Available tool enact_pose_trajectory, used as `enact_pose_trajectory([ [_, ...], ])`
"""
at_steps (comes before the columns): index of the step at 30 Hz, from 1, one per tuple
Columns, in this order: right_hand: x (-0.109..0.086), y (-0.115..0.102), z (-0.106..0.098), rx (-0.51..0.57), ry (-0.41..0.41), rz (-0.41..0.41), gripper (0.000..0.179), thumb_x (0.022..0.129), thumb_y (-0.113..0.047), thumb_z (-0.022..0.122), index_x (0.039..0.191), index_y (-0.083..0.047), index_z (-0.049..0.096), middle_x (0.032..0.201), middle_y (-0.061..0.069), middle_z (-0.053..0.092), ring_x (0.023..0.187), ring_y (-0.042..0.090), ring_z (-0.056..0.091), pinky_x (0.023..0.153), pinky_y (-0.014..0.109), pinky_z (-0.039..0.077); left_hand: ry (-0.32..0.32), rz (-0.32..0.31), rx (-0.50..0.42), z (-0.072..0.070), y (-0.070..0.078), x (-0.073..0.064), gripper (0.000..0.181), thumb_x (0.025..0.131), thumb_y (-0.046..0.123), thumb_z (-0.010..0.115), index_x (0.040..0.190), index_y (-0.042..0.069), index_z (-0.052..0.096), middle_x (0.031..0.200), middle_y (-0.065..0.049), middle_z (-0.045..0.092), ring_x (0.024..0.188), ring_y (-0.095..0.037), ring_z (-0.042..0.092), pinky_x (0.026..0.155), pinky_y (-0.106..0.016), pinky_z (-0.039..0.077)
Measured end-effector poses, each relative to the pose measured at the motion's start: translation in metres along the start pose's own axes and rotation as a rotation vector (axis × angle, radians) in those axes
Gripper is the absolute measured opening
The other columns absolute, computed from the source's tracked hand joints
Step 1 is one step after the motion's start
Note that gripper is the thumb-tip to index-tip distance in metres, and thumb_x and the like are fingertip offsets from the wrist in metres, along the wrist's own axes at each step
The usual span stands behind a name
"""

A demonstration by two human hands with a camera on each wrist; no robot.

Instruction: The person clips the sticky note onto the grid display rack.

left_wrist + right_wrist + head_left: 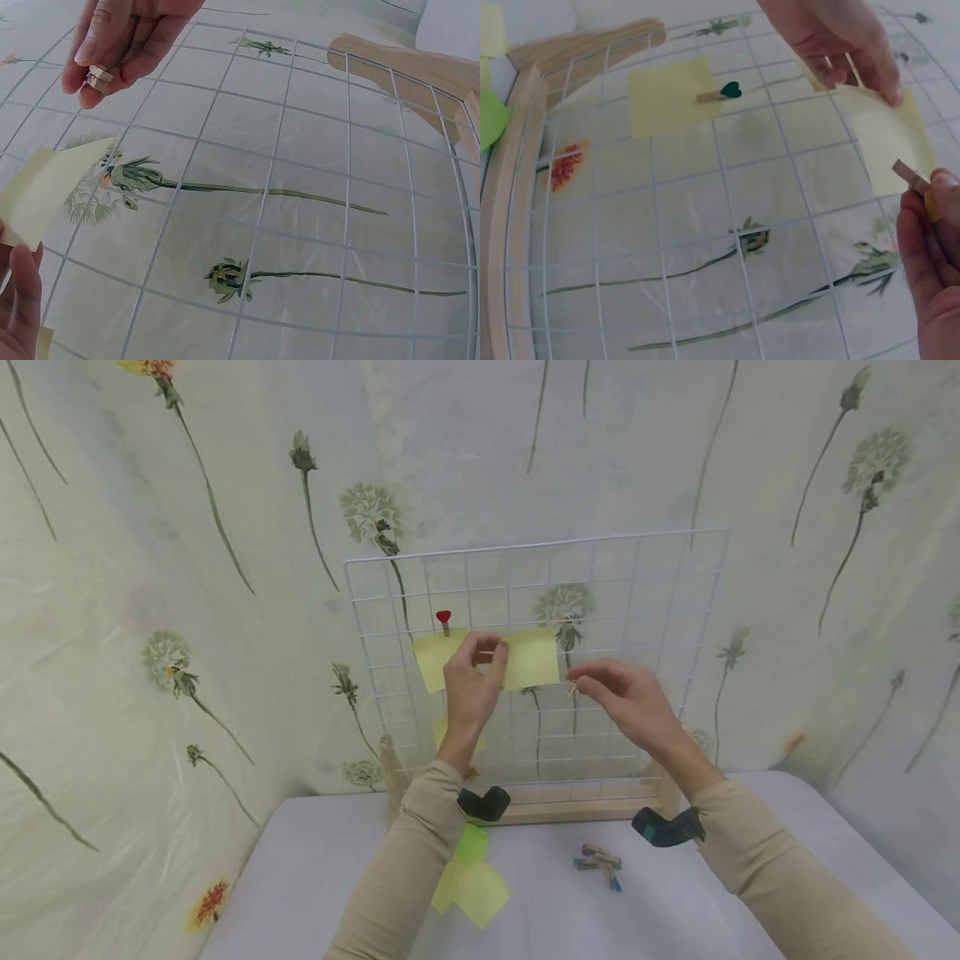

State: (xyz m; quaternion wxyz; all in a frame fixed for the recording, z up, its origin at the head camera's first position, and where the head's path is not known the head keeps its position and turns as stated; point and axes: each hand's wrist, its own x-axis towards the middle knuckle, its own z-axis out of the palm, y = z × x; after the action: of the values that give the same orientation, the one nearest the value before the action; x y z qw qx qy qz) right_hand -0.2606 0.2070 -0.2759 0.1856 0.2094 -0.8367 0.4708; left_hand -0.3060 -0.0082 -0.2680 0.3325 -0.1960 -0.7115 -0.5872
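Observation:
My left hand pinches a yellow sticky note by its left edge, against the front of a white wire grid. To the right of this note, my right hand holds a small wooden clothespin between thumb and fingers. Its tip points toward the note in the right wrist view, with a bit of yellow at the fingers. Partly behind my left hand, another yellow note hangs from a clothespin with a red heart. Lower down, a yellow note carries a clothespin with a green heart.
The grid stands in a wooden base on a white-covered table. Several loose clothespins lie at front right. Yellow notes and a green note lie near my left forearm. A flower-patterned curtain hangs behind.

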Motion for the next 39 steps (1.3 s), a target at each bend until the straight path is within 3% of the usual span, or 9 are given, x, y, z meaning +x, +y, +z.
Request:
enact_pose_trajectory([
  [5,0.004,-0.005,0.0,-0.001,0.027,-0.041,0.023,0.093,-0.029,0.059,0.111,-0.018,0.067,0.106,0.001,0.07,0.091,0.002,0.064,0.079,0.012,0.049,-0.002,0.008,0.003,-0.001,0.002,0.005,0.011,0.091,0.017,0.061,0.097,0.009,0.065,0.092,-0.006,0.07,0.079,-0.017,0.066,0.057,-0.024,0.053],
  [11,0.01,-0.01,-0.001,0.045,0.002,-0.099,0.023,0.092,-0.023,0.061,0.113,-0.014,0.063,0.103,0.004,0.068,0.09,0.008,0.066,0.078,0.016,0.052,-0.005,0.007,0.029,-0.003,0.002,0.009,0.012,0.091,0.018,0.061,0.099,0.009,0.065,0.093,-0.006,0.07,0.08,-0.017,0.066,0.072,-0.027,0.053],
  [17,0.015,-0.013,-0.003,-0.024,0.023,-0.107,0.021,0.092,-0.025,0.061,0.109,-0.014,0.067,0.101,0.003,0.07,0.087,0.004,0.067,0.077,0.016,0.052,-0.018,0.005,0.035,-0.002,0.002,0.012,0.013,0.091,0.017,0.061,0.099,0.008,0.065,0.094,-0.007,0.07,0.081,-0.019,0.066,0.077,-0.029,0.053],
  [25,0.027,-0.015,-0.005,-0.08,0.05,-0.164,0.023,0.091,-0.021,0.062,0.113,-0.012,0.064,0.104,0.002,0.069,0.089,0.003,0.066,0.077,0.013,0.05,0.019,0.033,0.045,-0.001,0.006,0.018,0.014,0.091,0.019,0.062,0.099,0.009,0.067,0.093,-0.006,0.072,0.08,-0.017,0.066,0.081,-0.037,0.052],
  [34,0.043,-0.03,-0.008,-0.117,0.096,-0.27,0.024,0.088,-0.013,0.065,0.111,-0.006,0.064,0.109,0.007,0.065,0.088,0.021,0.069,0.072,0.01,0.049,0.078,0.076,0.069,0.0,0.012,0.027,0.014,0.091,0.018,0.063,0.098,0.008,0.068,0.091,-0.005,0.073,0.083,-0.015,0.067,0.083,-0.027,0.051],
  [39,0.045,-0.039,-0.01,-0.151,0.119,-0.297,0.026,0.088,-0.007,0.064,0.114,-0.005,0.058,0.106,0.01,0.065,0.091,0.02,0.066,0.076,0.01,0.047,0.086,0.081,0.092,0.0,0.016,0.026,0.012,0.09,0.018,0.063,0.097,0.01,0.068,0.089,-0.004,0.072,0.08,-0.015,0.067,0.082,-0.028,0.051],
])
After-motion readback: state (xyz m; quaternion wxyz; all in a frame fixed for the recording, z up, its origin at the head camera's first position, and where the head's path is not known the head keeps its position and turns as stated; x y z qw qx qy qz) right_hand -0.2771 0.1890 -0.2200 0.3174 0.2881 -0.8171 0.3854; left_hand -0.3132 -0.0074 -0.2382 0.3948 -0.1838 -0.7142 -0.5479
